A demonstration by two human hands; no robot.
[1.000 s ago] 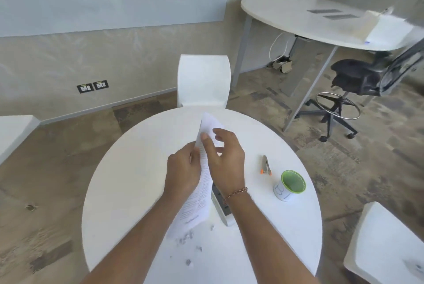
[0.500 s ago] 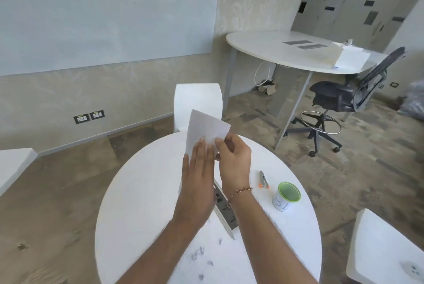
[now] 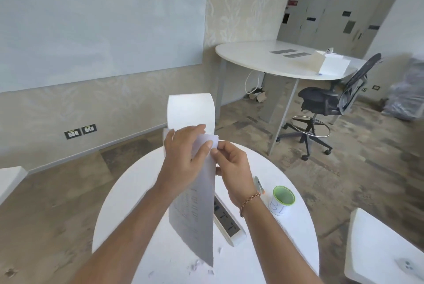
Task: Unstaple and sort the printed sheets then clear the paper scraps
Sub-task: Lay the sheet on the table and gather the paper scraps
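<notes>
**Both hands hold printed sheets up over the round table**

The printed sheets [image 3: 196,210] hang nearly edge-on above the round white table [image 3: 128,221], raised off its surface, their top corner up near the fingertips and their lower corner pointing down toward the near edge. Lines of print show on the face turned to the left.

The left hand [image 3: 183,157] lies against the left face of the sheets with its fingers stretched out along the top edge and its thumb pressed on the paper's upper right part. The right hand [image 3: 231,169] is on the right side, its thumb and forefinger pinching the upper edge of the sheets just beside the left thumb, the other fingers curled. A beaded bracelet [image 3: 249,202] circles the right wrist.

Small paper scraps [image 3: 197,265] lie scattered on the table near its near edge, below the sheets' lower corner. A white power strip [image 3: 227,221] lies on the table just right of the sheets. Further right lies a small tool with an orange tip [image 3: 259,184]; what it is I cannot tell. Beside it stands a white cup with a green rim [image 3: 282,200], handwriting on its side.

A white chair back [image 3: 191,109] stands at the table's far side. Far right are a second white table [image 3: 263,58] and a black office chair [image 3: 321,102].
</notes>
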